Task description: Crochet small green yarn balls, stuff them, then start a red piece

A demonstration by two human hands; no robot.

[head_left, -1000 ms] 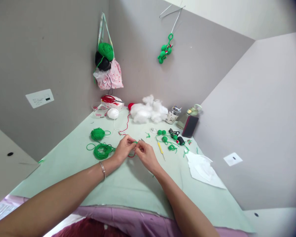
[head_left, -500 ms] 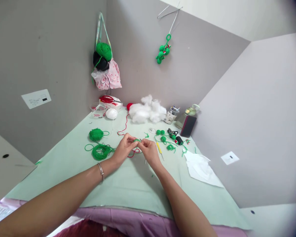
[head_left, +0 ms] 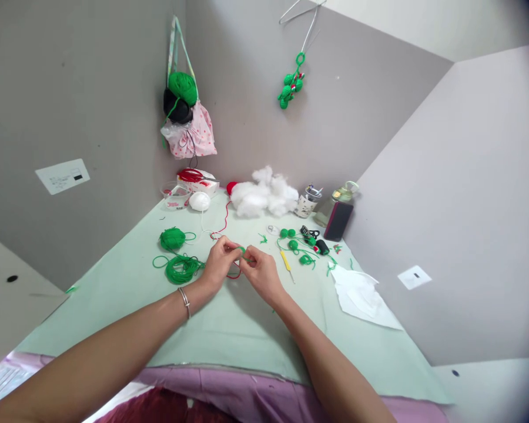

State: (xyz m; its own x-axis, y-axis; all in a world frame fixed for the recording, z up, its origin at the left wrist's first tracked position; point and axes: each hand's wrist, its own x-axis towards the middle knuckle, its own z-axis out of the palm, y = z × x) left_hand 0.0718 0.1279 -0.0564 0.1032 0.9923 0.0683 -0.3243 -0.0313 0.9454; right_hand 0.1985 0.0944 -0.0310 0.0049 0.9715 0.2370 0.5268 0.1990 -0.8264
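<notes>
Over the middle of the pale green table cover (head_left: pixel 229 329), my left hand (head_left: pixel 219 263) and my right hand (head_left: pixel 260 271) meet, fingers pinched together on a small green crochet piece (head_left: pixel 243 251). A red yarn strand (head_left: pixel 224 226) runs from under my hands toward the back of the table. Whether a hook is in my right hand is too small to tell. A loose coil of green yarn (head_left: pixel 181 268) and a green yarn ball (head_left: pixel 173 238) lie just left of my left hand.
Right of my hands lie a yellow-handled hook (head_left: pixel 286 262), small green crochet balls (head_left: pixel 293 242) and white paper (head_left: pixel 361 294). White stuffing (head_left: pixel 264 197), a cup of tools (head_left: pixel 307 203), a dark phone (head_left: pixel 338 221) and containers stand at the back. A yarn bag (head_left: pixel 186 117) hangs on the wall.
My hands stay pinched on the green piece; the right hand has shifted slightly left and closer to the left hand. The view has tilted a little.
</notes>
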